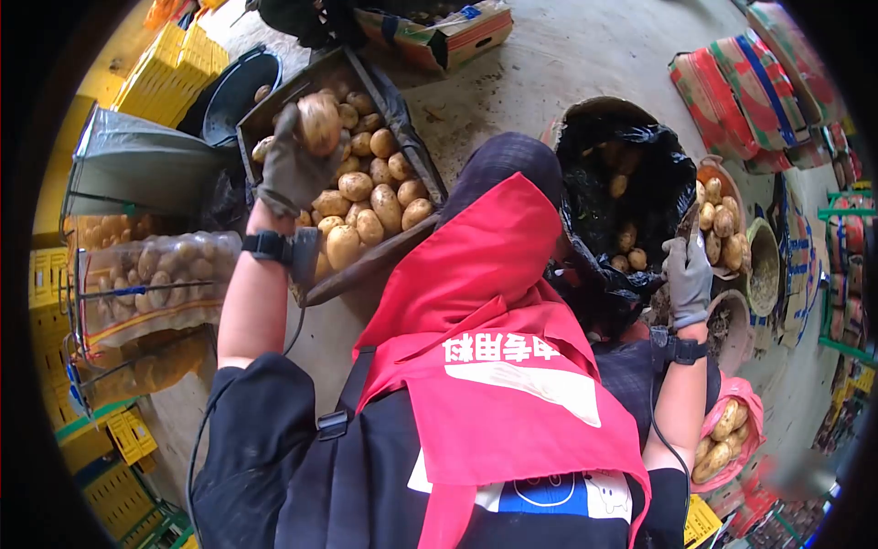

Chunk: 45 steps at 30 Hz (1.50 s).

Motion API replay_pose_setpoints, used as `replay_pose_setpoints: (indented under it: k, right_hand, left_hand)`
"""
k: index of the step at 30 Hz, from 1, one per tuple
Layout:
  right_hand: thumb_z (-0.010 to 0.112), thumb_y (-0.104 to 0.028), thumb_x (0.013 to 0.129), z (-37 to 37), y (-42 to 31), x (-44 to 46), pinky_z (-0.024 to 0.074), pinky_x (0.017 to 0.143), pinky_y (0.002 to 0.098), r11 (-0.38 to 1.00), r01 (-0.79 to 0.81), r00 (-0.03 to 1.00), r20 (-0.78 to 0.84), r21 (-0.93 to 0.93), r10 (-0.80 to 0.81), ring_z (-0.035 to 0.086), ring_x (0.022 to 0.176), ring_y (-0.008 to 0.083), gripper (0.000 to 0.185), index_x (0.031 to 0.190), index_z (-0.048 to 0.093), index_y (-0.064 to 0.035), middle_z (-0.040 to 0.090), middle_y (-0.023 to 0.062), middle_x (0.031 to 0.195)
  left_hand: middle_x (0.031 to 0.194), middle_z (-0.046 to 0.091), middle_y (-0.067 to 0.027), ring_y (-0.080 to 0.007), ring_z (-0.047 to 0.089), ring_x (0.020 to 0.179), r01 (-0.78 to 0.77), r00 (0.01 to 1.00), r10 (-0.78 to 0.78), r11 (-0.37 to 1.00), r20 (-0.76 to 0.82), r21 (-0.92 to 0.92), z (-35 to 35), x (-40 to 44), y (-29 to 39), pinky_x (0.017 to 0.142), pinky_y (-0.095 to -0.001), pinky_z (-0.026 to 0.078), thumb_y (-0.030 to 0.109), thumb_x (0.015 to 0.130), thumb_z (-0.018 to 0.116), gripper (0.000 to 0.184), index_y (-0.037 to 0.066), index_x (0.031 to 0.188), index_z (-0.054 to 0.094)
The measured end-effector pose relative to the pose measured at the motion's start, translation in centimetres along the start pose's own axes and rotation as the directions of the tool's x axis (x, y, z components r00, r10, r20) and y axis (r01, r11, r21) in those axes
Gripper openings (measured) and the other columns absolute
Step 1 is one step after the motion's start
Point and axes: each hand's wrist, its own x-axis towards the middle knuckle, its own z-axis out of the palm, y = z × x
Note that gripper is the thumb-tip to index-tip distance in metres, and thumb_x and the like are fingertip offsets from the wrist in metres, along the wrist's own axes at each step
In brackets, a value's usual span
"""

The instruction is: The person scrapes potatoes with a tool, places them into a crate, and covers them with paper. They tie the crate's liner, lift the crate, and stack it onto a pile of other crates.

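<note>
In the head view my left hand [300, 169], in a grey glove, is closed around a large potato [319, 123], which is slightly blurred. It hangs over a wooden crate [370, 267] with many loose potatoes [355, 186] inside. At the right, my gloved right hand [688, 279] is at the near right rim of a container lined with a black plastic bag [666, 172]. Its fingers look curled, but what they grip is unclear. Several potatoes [627, 238] lie inside the black bag.
Right of the black bag stand a basket of potatoes [722, 220] and a green-rimmed bucket [762, 265]. A pink bag of potatoes [727, 439] is lower right. At left, a rack holds a clear bag of potatoes [165, 270]. Behind are a dark tub [240, 96] and cardboard boxes [476, 38].
</note>
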Motion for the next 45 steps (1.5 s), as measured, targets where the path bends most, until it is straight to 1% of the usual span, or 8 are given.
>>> replay_pose_setpoints:
  k: [5,14,18,22,28,32,38,45]
  right_hand:
    - [0.052,-0.029,0.105,1.7,-0.6,0.4,0.0478,0.054,0.0329,0.998,-0.029,0.998,0.061,-0.050,0.032,0.064,0.057,0.0155,0.033,0.092,0.071,-0.0046,0.066,0.0075,0.064]
    - [0.050,-0.029,0.106,3.0,-1.5,0.4,0.0440,0.046,0.0248,0.982,-0.187,0.969,0.167,0.029,0.180,0.052,0.048,0.0088,0.036,0.090,0.065,-0.0007,0.055,0.0016,0.058]
    - [0.051,-0.028,0.106,3.6,-2.7,0.5,0.0434,0.046,0.0251,0.979,-0.200,0.969,0.155,0.032,0.193,0.052,0.047,0.0088,0.035,0.089,0.066,-0.0009,0.054,0.0012,0.057]
    - [0.050,-0.028,0.107,3.8,-2.3,0.8,0.0441,0.047,0.0276,0.981,-0.195,0.968,0.157,-0.017,0.196,0.057,0.049,0.0103,0.034,0.089,0.067,-0.0034,0.059,0.0028,0.058]
    - [0.050,-0.029,0.107,4.5,-2.0,1.6,0.0438,0.048,0.0280,0.970,-0.237,0.955,0.169,-0.050,0.242,0.057,0.050,0.0102,0.035,0.090,0.067,-0.0039,0.059,0.0026,0.059]
    - [0.052,-0.027,0.106,4.7,-2.1,2.3,0.0436,0.047,0.0273,0.969,-0.237,0.952,0.184,-0.068,0.245,0.056,0.049,0.0092,0.033,0.087,0.066,-0.0033,0.058,0.0019,0.058]
    - [0.052,-0.025,0.106,6.0,-1.9,3.7,0.0441,0.046,0.0271,0.955,-0.287,0.933,0.202,-0.081,0.298,0.055,0.049,0.0095,0.032,0.087,0.064,-0.0029,0.057,0.0020,0.058]
    - [0.049,-0.029,0.107,8.6,-3.4,6.5,0.0424,0.044,0.0248,0.925,-0.379,0.893,0.251,-0.029,0.374,0.051,0.047,0.0092,0.036,0.087,0.063,-0.0034,0.055,0.0019,0.058]
  left_hand:
    - [0.115,0.069,-0.0068,-0.0220,0.068,0.102,0.155,0.820,-0.096,0.986,-0.564,0.058,-14.7,-1.9,-10.5,0.086,-0.0396,0.059,0.049,0.091,0.074,0.049,0.013,0.123,0.062]
    - [0.130,0.062,-0.0061,-0.0202,0.064,0.107,0.130,0.815,0.164,0.882,-0.555,0.452,-11.7,4.3,-9.6,0.076,-0.0360,0.058,0.049,0.088,0.076,0.073,0.019,0.148,0.046]
    - [0.133,0.064,-0.0205,-0.0333,0.062,0.124,0.312,0.825,0.396,0.276,-0.403,0.909,-15.4,8.9,-10.8,0.104,-0.0400,0.050,0.037,0.087,0.073,0.077,0.012,0.153,0.041]
    - [0.141,0.056,-0.0245,-0.0386,0.054,0.132,0.491,0.790,0.406,0.026,-0.458,0.871,-13.4,9.4,-11.0,0.111,-0.0432,0.044,0.033,0.087,0.070,0.070,0.015,0.150,0.045]
    - [0.133,0.062,-0.0236,-0.0358,0.059,0.127,0.316,0.863,0.337,0.220,-0.376,0.923,-16.0,9.5,-8.3,0.107,-0.0419,0.047,0.035,0.086,0.071,0.061,0.009,0.139,0.055]
    - [0.142,0.055,-0.0241,-0.0368,0.056,0.129,0.553,0.594,0.656,0.089,-0.467,0.829,-16.3,11.5,-4.3,0.107,-0.0440,0.047,0.042,0.086,0.070,0.067,0.009,0.142,0.054]
    - [0.160,0.034,-0.0257,-0.0379,0.041,0.145,0.623,0.681,0.429,0.086,-0.593,0.777,-17.5,20.1,-0.3,0.117,-0.0452,0.038,0.043,0.086,0.072,0.100,0.011,0.162,0.015]
    - [0.147,0.045,-0.0252,-0.0393,0.047,0.137,0.537,0.633,0.569,0.164,-0.524,0.827,-18.0,26.2,0.5,0.115,-0.0417,0.040,0.046,0.078,0.080,0.097,0.007,0.153,0.034]
